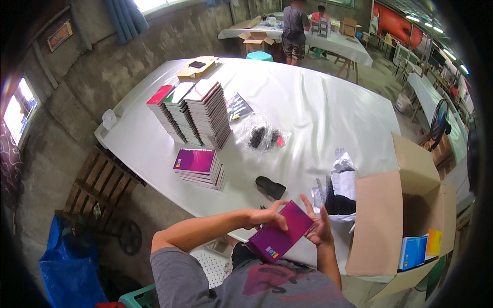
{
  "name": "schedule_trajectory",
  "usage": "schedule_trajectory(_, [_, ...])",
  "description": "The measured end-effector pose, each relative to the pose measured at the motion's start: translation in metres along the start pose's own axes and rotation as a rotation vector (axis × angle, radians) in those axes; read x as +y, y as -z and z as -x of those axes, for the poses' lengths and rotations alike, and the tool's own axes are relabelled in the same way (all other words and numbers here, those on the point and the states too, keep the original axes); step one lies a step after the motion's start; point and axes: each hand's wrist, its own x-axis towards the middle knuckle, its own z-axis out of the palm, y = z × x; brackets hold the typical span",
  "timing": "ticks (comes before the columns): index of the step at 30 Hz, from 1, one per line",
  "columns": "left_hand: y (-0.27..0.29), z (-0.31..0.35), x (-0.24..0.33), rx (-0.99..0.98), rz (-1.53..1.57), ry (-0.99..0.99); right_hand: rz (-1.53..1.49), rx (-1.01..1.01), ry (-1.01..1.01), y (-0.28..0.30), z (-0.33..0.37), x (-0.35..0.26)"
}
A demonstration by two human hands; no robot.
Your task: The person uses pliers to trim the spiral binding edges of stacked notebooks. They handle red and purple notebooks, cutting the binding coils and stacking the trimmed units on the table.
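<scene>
A purple notebook (287, 229) is tilted in front of my chest, over the table's near edge. My left hand (270, 216) grips it at its upper left, with the thumb lying across the cover. At its right edge is my right hand (319, 227), fingers stretched and spread; whether the palm touches the notebook I cannot tell. Just beyond my hands lies a black rounded object (270, 188). To the right, black binding coils (340, 204) rest in opened white wrapping (343, 177). A low stack of purple notebooks (195, 160) sits farther left.
Tall stacks of spiral notebooks (209, 115) rise at the far left of the white-covered table (308, 118). A clear plastic bag (264, 134) holds black coils. An open cardboard box (377, 220) on the right contains blue notebooks (412, 252). Two people are at a back table (349, 47).
</scene>
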Motion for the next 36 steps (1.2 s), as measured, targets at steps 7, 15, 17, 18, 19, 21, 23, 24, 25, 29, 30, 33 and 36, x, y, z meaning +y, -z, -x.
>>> schedule_trajectory(7, [0.021,-0.006,-0.029,0.005,-0.059,0.217,0.168,-0.021,-0.284,-0.013,-0.021,0.027])
schedule_trajectory(15, [0.06,0.029,-0.03,0.051,0.092,0.042,-0.178,0.288,-0.068,-0.032,-0.018,0.054])
schedule_trajectory(17, [0.059,0.069,-0.017,0.115,0.051,-0.266,-0.195,0.279,0.091,-0.052,-0.023,0.048])
schedule_trajectory(18, [0.056,0.092,-0.015,0.166,0.027,-0.42,-0.207,0.256,0.165,-0.058,-0.028,0.046])
schedule_trajectory(19, [0.052,0.118,-0.014,0.259,0.02,-0.612,-0.137,0.239,0.195,-0.062,-0.033,0.035])
schedule_trajectory(21, [0.065,0.159,-0.036,0.513,0.073,-1.038,-0.059,0.196,0.257,-0.076,-0.055,0.011])
schedule_trajectory(23, [0.085,0.182,-0.054,0.941,0.167,-1.357,-0.111,0.164,0.323,-0.097,-0.081,-0.009])
schedule_trajectory(24, [0.092,0.189,-0.058,1.231,0.203,-1.432,-0.175,0.145,0.343,-0.112,-0.096,-0.016])
schedule_trajectory(25, [0.104,0.187,-0.062,1.392,0.201,-1.362,-0.202,0.155,0.34,-0.126,-0.112,-0.023])
schedule_trajectory(29, [0.164,0.152,-0.09,1.711,0.182,-1.097,-0.198,0.135,0.21,-0.175,-0.186,-0.045])
schedule_trajectory(30, [0.172,0.139,-0.09,1.688,0.185,-1.053,-0.234,0.101,0.164,-0.176,-0.202,-0.048])
schedule_trajectory(33, [0.182,0.112,-0.078,1.623,0.267,-1.176,-0.062,0.162,0.063,-0.198,-0.241,-0.049])
schedule_trajectory(36, [0.184,0.101,-0.065,1.603,0.245,-1.295,0.081,0.238,-0.026,-0.207,-0.263,-0.033])
